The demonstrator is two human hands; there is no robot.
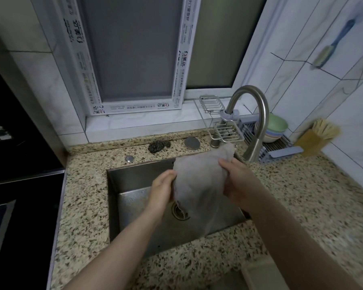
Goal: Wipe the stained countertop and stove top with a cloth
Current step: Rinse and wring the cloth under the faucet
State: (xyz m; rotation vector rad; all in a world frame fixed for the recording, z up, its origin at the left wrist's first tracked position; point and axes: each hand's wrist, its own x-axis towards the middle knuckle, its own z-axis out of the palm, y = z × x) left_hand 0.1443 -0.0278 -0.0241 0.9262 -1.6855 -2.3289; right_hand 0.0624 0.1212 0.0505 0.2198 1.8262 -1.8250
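Both the left hand point(162, 190) and right hand point(237, 181) grip the grey cloth point(199, 181) with curled fingers over the steel sink point(134, 176), so wiping the speckled stone desk point(84, 185) and black stove top point(23, 206) seems not yet begun.

Grey cloth point(199, 181); speckled beige-brown countertop point(84, 195).

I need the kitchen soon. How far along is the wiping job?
Early stage. Nothing looks wiped yet: the speckled granite countertop and black glass stove top are untouched by the cloth. In hand: the left hand and right hand grip the grey cloth over the steel sink. Left: wiping both surfaces.
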